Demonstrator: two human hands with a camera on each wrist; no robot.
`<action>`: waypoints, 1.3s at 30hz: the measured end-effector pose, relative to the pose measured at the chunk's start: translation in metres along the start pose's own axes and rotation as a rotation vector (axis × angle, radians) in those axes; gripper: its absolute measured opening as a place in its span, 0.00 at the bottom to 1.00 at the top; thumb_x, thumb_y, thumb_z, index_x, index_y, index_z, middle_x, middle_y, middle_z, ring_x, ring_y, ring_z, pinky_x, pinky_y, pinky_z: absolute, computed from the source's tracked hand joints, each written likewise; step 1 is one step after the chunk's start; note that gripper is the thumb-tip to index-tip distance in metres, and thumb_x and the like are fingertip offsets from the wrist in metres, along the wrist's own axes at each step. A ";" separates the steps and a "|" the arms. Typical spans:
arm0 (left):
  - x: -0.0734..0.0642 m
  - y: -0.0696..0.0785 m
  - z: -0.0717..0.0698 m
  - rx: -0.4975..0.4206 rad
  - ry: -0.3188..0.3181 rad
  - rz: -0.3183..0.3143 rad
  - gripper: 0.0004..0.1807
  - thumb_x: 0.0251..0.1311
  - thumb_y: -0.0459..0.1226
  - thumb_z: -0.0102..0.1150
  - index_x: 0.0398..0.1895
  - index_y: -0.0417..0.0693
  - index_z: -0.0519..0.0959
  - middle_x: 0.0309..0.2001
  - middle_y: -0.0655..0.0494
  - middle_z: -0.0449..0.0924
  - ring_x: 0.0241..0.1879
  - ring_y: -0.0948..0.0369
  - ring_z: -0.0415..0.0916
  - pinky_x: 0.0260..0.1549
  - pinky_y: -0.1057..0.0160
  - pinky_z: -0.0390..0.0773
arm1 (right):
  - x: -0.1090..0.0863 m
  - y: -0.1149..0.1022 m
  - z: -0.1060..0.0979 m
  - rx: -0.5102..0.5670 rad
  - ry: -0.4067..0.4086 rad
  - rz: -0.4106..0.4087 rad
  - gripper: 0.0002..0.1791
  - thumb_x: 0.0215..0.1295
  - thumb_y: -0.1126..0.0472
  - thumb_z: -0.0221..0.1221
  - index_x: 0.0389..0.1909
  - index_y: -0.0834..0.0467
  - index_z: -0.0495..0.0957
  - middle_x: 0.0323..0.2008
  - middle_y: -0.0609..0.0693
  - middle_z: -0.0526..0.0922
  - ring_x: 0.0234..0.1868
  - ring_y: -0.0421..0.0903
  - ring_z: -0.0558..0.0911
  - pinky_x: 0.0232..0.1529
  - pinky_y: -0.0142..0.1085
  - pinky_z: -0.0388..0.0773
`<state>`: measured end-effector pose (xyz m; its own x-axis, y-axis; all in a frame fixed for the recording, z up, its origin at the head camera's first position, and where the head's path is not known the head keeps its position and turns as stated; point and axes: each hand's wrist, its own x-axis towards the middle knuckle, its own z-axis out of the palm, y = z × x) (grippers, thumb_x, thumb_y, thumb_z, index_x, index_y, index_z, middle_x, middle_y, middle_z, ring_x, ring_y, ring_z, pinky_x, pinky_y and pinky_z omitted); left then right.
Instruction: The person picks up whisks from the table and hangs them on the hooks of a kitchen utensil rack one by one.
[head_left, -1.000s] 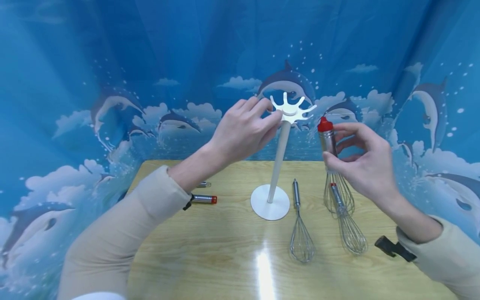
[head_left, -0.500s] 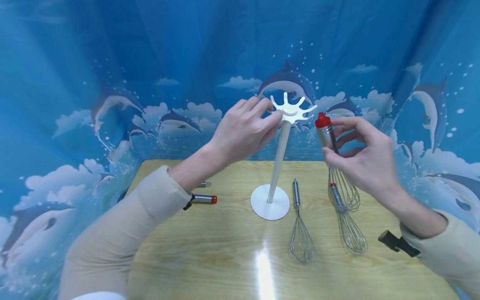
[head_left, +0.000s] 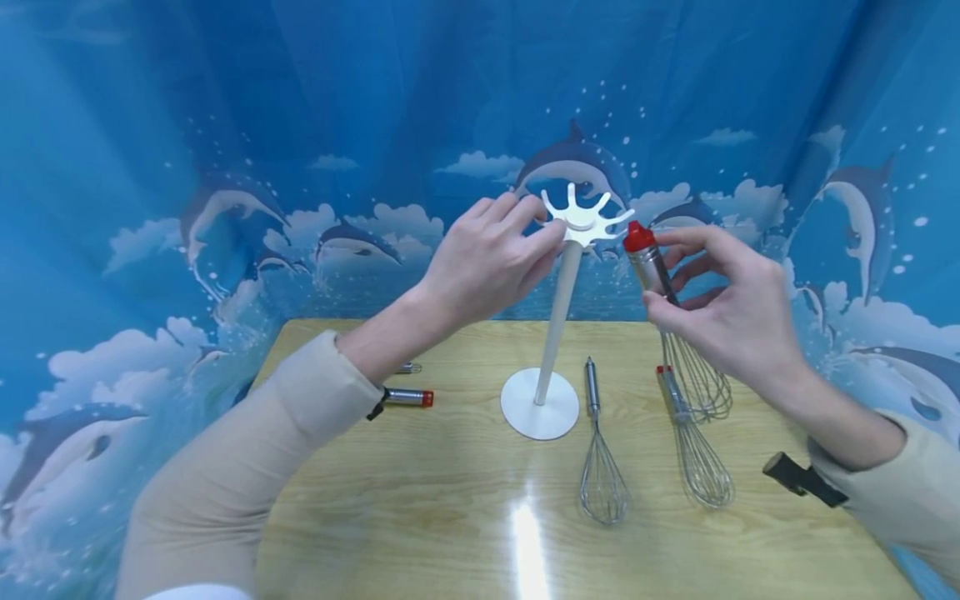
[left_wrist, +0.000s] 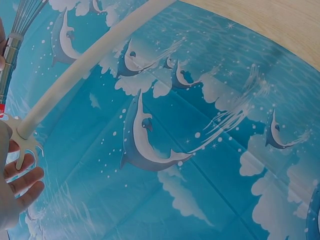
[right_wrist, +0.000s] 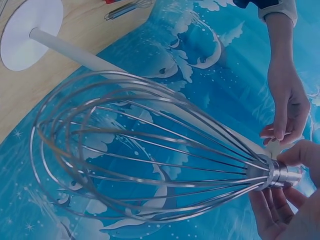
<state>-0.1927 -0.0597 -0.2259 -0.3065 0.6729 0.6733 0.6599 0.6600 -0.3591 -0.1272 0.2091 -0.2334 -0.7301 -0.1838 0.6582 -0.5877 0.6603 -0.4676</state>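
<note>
A white stand with a round base and a crown of curved prongs (head_left: 581, 223) rises from the table. My left hand (head_left: 487, 260) pinches the crown's left side between thumb and fingers. My right hand (head_left: 731, 300) grips a whisk (head_left: 651, 268) by its metal handle, thumb on one side and fingers on the other. The whisk's red end cap points up and leans towards the crown, close to its right prongs. Its wire loops slant down to the right; the right wrist view shows the wires and the collar (right_wrist: 262, 172) up close, with the fingers around the handle.
On the wooden table (head_left: 450, 483) a slim whisk (head_left: 593, 392) lies right of the base. Another whisk with a red end (head_left: 705, 475) lies farther right, partly behind the held one. A red-ended metal handle (head_left: 411, 398) shows beside the left sleeve. A blue dolphin curtain (head_left: 420, 100) hangs behind.
The whisk's red end has moved left towards the crown, while its wire loops have swung right, so it leans more. My left hand keeps its hold on the stand.
</note>
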 end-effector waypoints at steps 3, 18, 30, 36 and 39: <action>0.000 0.000 0.000 0.000 -0.001 0.001 0.14 0.79 0.46 0.54 0.54 0.50 0.84 0.49 0.48 0.87 0.43 0.53 0.84 0.41 0.61 0.85 | 0.000 -0.001 -0.001 -0.009 -0.004 -0.005 0.29 0.56 0.73 0.71 0.61 0.59 0.82 0.40 0.56 0.85 0.33 0.21 0.78 0.33 0.13 0.77; 0.000 0.000 -0.001 -0.003 -0.002 -0.002 0.14 0.79 0.46 0.54 0.53 0.50 0.84 0.48 0.48 0.87 0.42 0.53 0.83 0.41 0.62 0.85 | 0.004 -0.006 -0.002 -0.059 -0.047 -0.009 0.30 0.56 0.71 0.72 0.62 0.57 0.82 0.40 0.56 0.86 0.34 0.22 0.77 0.33 0.12 0.76; -0.001 0.000 0.000 -0.006 -0.003 -0.004 0.14 0.78 0.46 0.55 0.54 0.50 0.84 0.49 0.48 0.87 0.43 0.53 0.84 0.42 0.61 0.86 | 0.004 -0.007 0.003 -0.053 -0.054 0.013 0.29 0.56 0.71 0.72 0.61 0.56 0.82 0.41 0.55 0.85 0.34 0.25 0.78 0.33 0.13 0.77; -0.001 0.000 0.000 -0.006 -0.005 -0.005 0.14 0.78 0.46 0.56 0.54 0.51 0.84 0.50 0.48 0.87 0.44 0.53 0.84 0.42 0.61 0.86 | 0.003 -0.005 0.007 -0.044 -0.058 0.016 0.30 0.56 0.72 0.72 0.62 0.56 0.82 0.41 0.55 0.84 0.34 0.26 0.77 0.33 0.13 0.77; -0.001 0.000 0.000 -0.006 -0.005 -0.006 0.14 0.78 0.46 0.56 0.54 0.51 0.84 0.50 0.48 0.87 0.44 0.53 0.84 0.42 0.62 0.86 | 0.002 -0.004 0.009 -0.037 -0.054 0.014 0.30 0.56 0.72 0.71 0.62 0.57 0.82 0.42 0.55 0.84 0.34 0.26 0.77 0.33 0.13 0.77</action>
<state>-0.1927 -0.0599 -0.2265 -0.3135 0.6707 0.6723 0.6624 0.6617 -0.3513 -0.1294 0.1993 -0.2358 -0.7562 -0.2126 0.6189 -0.5648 0.6896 -0.4532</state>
